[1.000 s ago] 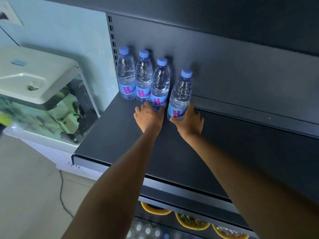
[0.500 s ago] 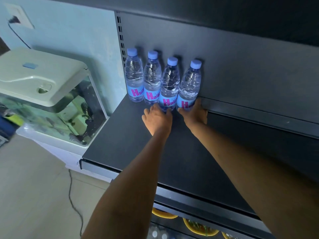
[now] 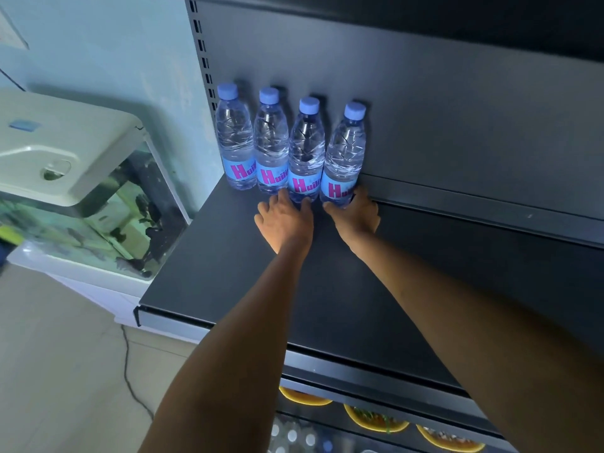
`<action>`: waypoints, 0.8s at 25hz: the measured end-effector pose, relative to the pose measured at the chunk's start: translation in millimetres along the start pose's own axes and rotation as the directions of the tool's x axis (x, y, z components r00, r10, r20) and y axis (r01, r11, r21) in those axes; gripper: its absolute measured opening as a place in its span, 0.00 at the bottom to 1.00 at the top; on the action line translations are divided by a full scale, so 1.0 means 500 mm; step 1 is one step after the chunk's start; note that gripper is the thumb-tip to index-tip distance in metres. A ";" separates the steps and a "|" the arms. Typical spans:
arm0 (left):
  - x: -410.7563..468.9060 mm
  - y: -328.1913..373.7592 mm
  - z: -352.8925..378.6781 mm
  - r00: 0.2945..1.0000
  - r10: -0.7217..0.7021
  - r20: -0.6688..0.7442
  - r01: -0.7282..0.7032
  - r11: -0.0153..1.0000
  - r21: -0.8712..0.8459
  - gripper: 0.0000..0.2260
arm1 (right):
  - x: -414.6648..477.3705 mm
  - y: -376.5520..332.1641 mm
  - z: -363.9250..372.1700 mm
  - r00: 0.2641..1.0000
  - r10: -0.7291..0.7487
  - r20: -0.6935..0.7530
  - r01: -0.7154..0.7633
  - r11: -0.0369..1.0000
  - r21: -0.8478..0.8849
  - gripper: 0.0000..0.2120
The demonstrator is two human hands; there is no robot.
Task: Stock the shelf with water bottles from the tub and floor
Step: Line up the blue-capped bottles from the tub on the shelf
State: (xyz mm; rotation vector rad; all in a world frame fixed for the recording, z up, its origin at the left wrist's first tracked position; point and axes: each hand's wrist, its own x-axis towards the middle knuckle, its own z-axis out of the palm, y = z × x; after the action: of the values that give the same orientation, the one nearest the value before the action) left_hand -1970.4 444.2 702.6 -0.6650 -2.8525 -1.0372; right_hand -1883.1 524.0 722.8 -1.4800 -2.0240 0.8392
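Note:
Several clear water bottles with blue caps and blue-and-pink labels stand upright in a row against the back panel of the dark shelf [image 3: 228, 282], at its left end. My left hand [image 3: 283, 220] grips the base of the third bottle [image 3: 305, 155]. My right hand [image 3: 354, 214] wraps round the base of the fourth bottle [image 3: 343, 152], thumb on its left side and fingers behind its right. The two leftmost bottles [image 3: 236, 138] stand untouched. All bottles touch side by side.
A glass fish tank [image 3: 108, 204] with a white lid stands left of the shelf. A cable [image 3: 129, 371] runs across the tiled floor. Below the shelf are orange-rimmed bowls [image 3: 376, 420] and more bottle caps [image 3: 291, 436]. The shelf stretches bare to the right.
The fourth bottle went from tilted and forward to upright against the back panel, in line with the others. Both hands slid toward the back with the bottles.

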 end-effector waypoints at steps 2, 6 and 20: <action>-0.001 0.002 0.002 1.000 0.002 -0.006 -0.002 1.000 0.003 0.20 | 0.002 -0.001 -0.001 1.000 0.013 0.000 -0.013 0.999 -0.029 0.32; 0.001 0.001 0.002 1.000 -0.003 -0.030 0.003 1.000 0.002 0.20 | 0.003 -0.009 -0.001 0.999 0.035 0.036 -0.033 0.998 -0.055 0.34; -0.117 0.015 -0.049 0.997 0.071 0.041 -0.052 0.933 -0.356 0.19 | -0.259 0.120 -0.195 0.974 -0.028 0.223 -0.068 0.910 0.410 0.34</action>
State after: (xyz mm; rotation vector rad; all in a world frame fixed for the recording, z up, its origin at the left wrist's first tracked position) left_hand -1917.1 411.9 715.9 -0.8072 -2.6864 -1.5659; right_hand -1738.0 431.9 742.3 -1.2069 -1.8268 1.4029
